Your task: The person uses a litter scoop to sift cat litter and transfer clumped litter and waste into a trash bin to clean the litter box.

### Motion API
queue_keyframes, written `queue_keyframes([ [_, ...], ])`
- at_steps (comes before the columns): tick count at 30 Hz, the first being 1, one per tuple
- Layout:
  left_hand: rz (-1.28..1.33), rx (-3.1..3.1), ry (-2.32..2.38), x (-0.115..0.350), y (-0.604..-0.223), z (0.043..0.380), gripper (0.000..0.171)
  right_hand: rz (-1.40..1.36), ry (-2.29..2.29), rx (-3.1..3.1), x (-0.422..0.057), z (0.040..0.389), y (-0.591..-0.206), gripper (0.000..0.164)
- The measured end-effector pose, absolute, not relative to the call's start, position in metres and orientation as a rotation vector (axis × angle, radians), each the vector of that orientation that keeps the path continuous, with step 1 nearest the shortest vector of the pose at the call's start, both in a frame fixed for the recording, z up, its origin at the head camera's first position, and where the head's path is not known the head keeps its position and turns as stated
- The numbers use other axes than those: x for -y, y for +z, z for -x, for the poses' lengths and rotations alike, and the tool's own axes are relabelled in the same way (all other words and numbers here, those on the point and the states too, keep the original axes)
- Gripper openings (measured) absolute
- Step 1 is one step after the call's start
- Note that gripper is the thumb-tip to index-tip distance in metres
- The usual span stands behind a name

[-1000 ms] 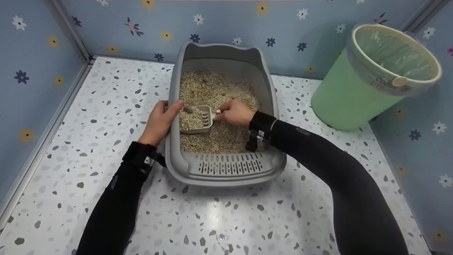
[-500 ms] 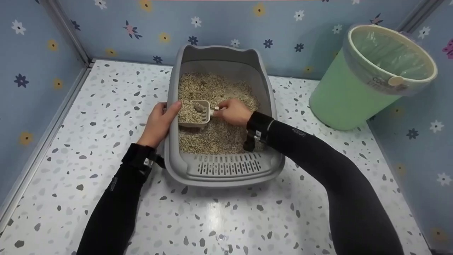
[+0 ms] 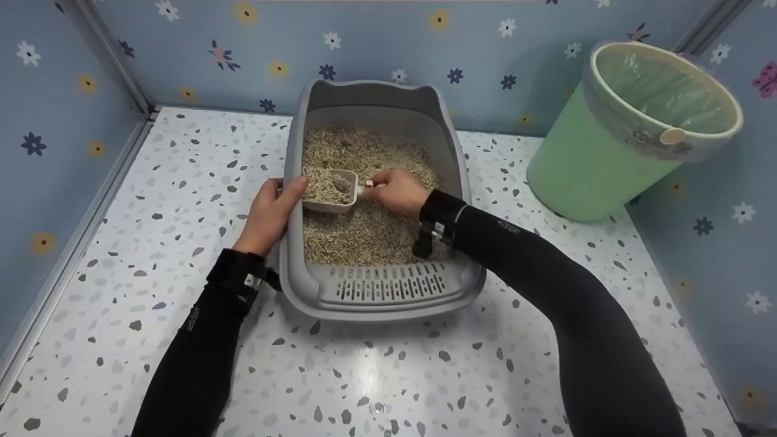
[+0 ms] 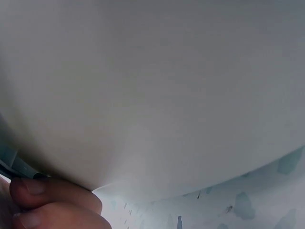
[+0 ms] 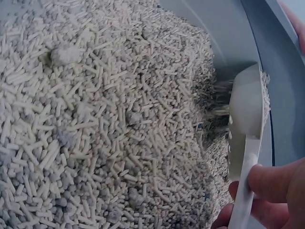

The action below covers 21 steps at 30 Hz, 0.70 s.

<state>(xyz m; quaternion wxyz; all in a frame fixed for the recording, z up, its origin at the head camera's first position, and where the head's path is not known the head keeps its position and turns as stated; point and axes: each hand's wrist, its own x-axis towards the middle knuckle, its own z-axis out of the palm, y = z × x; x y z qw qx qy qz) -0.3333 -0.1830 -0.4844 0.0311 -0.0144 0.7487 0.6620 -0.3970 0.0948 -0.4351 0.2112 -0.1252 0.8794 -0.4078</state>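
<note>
A grey litter box (image 3: 385, 308) holds a bed of pellet litter (image 3: 370, 243). My left hand (image 3: 266, 215) grips its left rim, thumb over the edge and fingers outside; in the left wrist view, the curled fingers (image 4: 57, 205) show below the box's pale outer wall (image 4: 157, 95). With my right hand (image 3: 397, 191) I pinch the handle of a beige slotted litter scoop (image 3: 331, 207), raised over the litter beside the left wall. Pellets and a greyish clump (image 3: 342, 183) lie in it. In the right wrist view, blurred pellets fall beneath the tilted scoop (image 5: 245, 102).
A green bin (image 3: 583, 158) with a clear liner stands at the back right, outside the box. Flowered blue panels (image 3: 376, 36) enclose the speckled white floor (image 3: 176, 194) at the back and sides. Several small clumps (image 5: 66, 55) lie in the litter.
The scoop has shifted slightly toward the far end of the box, and its tilt has changed. The clump inside it has moved toward the handle. My left hand keeps its grip on the rim.
</note>
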Motion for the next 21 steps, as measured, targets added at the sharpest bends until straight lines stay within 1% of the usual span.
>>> queue_keyframes([
  [5,0.038,-2.318,2.037,0.183,-0.485,0.333,0.09,0.331,-1.206,-2.42,-0.095,0.398,-0.434,0.018],
  [8,0.049,-2.314,2.039,0.182,-0.485,0.333,0.091,0.341,-1.193,-2.449,-0.096,0.398,-0.433,0.022],
  [10,0.056,-2.308,2.044,0.182,-0.485,0.333,0.092,0.333,-1.199,-2.485,-0.097,0.398,-0.433,0.022],
  [12,0.058,-2.301,2.05,0.181,-0.485,0.333,0.093,0.315,-1.224,-2.504,-0.098,0.397,-0.431,0.027],
  [16,0.054,-2.309,2.049,0.18,-0.485,0.334,0.092,0.231,-1.264,-2.529,-0.1,0.394,-0.425,0.028],
  [21,0.047,-2.327,2.039,0.181,-0.484,0.334,0.09,0.239,-1.13,-2.705,-0.108,0.385,-0.412,0.036],
])
